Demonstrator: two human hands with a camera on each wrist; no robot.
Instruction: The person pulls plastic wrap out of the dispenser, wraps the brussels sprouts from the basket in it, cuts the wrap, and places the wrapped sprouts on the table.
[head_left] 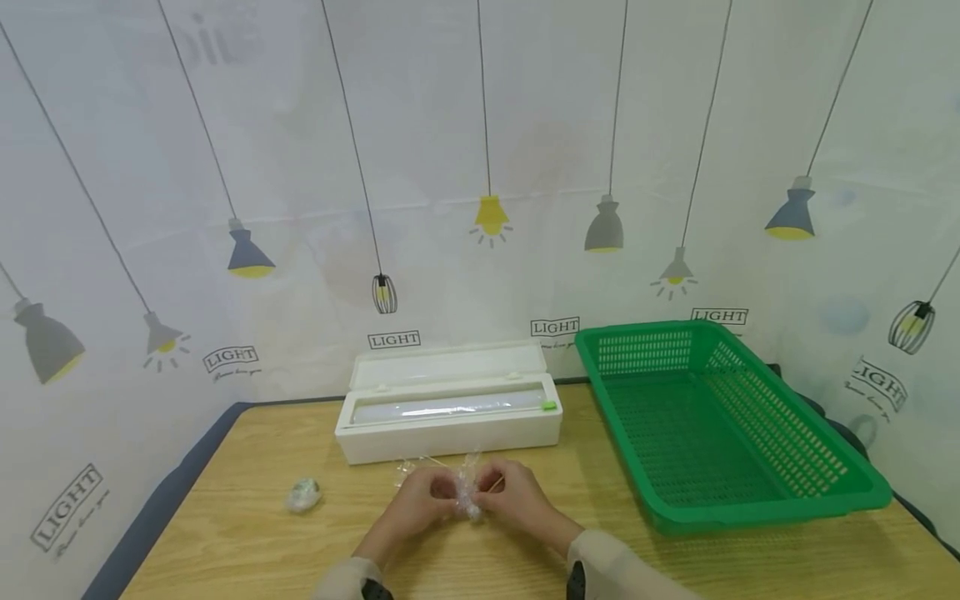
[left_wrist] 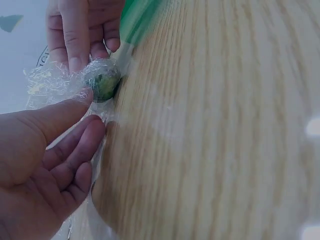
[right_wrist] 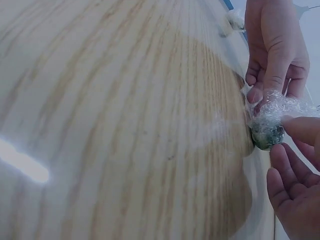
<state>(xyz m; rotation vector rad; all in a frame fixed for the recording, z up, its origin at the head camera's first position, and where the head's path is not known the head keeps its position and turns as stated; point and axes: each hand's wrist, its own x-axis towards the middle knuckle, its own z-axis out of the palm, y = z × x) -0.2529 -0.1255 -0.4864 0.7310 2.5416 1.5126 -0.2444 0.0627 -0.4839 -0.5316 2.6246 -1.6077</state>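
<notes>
Both hands meet over the wooden table (head_left: pixel 247 542) near its front edge. Between them is a small dark green ball (left_wrist: pixel 103 84) (right_wrist: pixel 266 134), partly wrapped in crinkled clear cling film (head_left: pixel 470 493) (left_wrist: pixel 47 82). My left hand (head_left: pixel 441 502) (left_wrist: pixel 90 114) pinches the wrapped ball with its thumb on the film. My right hand (head_left: pixel 492 492) (right_wrist: pixel 287 141) pinches it from the other side, thumb over the film. Loose film sticks up above the fingers.
A white cling film dispenser box (head_left: pixel 450 412) lies open behind the hands. A green plastic basket (head_left: pixel 825 467) stands at the right. Another small film-wrapped ball (head_left: pixel 303 496) lies on the table at the left. A patterned curtain closes off the back and sides.
</notes>
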